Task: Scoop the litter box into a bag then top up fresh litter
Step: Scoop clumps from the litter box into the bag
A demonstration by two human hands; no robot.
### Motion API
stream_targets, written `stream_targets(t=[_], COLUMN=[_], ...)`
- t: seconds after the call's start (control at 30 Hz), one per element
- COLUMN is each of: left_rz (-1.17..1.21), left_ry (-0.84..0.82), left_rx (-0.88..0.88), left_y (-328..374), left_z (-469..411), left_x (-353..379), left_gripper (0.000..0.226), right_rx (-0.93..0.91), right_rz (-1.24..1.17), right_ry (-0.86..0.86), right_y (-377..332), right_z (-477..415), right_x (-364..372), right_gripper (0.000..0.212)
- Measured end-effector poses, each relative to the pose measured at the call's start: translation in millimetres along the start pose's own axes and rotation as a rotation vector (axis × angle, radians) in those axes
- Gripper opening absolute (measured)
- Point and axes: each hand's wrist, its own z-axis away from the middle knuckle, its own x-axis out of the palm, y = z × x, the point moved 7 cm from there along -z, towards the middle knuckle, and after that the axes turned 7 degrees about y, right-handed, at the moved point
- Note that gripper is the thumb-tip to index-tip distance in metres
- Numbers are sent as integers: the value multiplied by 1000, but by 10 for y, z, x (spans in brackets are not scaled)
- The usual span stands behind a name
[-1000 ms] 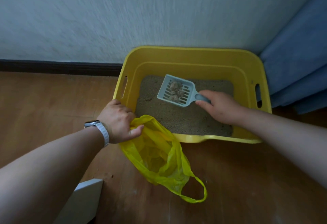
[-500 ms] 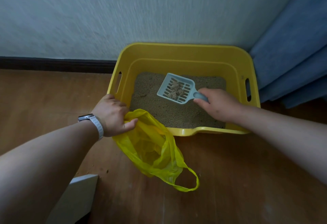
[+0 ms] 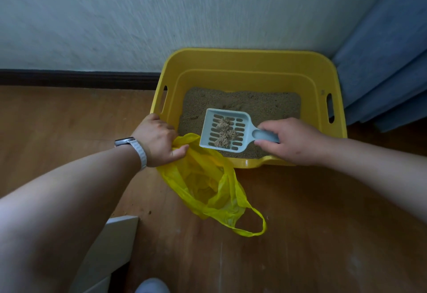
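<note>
Loaded scoop (image 3: 225, 132) just right of bag (image 3: 205, 177) mouth.
Right hand (image 3: 292, 141) fingers clamped on handle; left hand (image 3: 159, 143) pinching bag rim open.

— What's in the box (image 3: 250, 60)?

— It's a yellow plastic tub with slot handles in its side walls, standing on the floor against the wall. Sandy beige litter (image 3: 265, 103) covers its bottom, the surface uneven.

— And the scoop (image 3: 225, 131)?

— Pale blue, slotted, held roughly level above the litter near the front left of the box, handle pointing right. Several clumps (image 3: 224, 134) sit on its blade.

— Where's the bag (image 3: 208, 186)?

— A thin yellow plastic one, on the floor just in front of the box's left front corner. Its mouth is open and raised beside the scoop's front edge; one loop handle lies flat on the floor.
</note>
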Motion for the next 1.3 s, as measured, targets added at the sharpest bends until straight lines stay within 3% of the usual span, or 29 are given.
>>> stream_targets(t=[0.2, 0.37, 0.47, 0.77, 0.9, 1.3], left_rz=[-8, -23, -12, -15, -3, -14], left_ry=[-70, -95, -87, -100, -97, -100], left_rx=[-10, -10, -25, -30, -30, -19], left_y=[3, 14, 18, 16, 19, 21], left_z=[-8, -15, -22, -17, -21, -21], left_x=[14, 13, -3, 12, 13, 20], left_gripper=[73, 75, 72, 70, 67, 71], right_rx=[-244, -509, -569, -644, -642, -728], right_rz=[261, 431, 500, 559, 586, 544], right_ry=[-46, 136, 174, 297, 327, 422], right_y=[-349, -634, -736, -903, -877, -814], right_z=[93, 201, 219, 258, 268, 352], right_x=[93, 230, 389, 561, 532, 349], right_gripper=[28, 34, 19, 10, 24, 23])
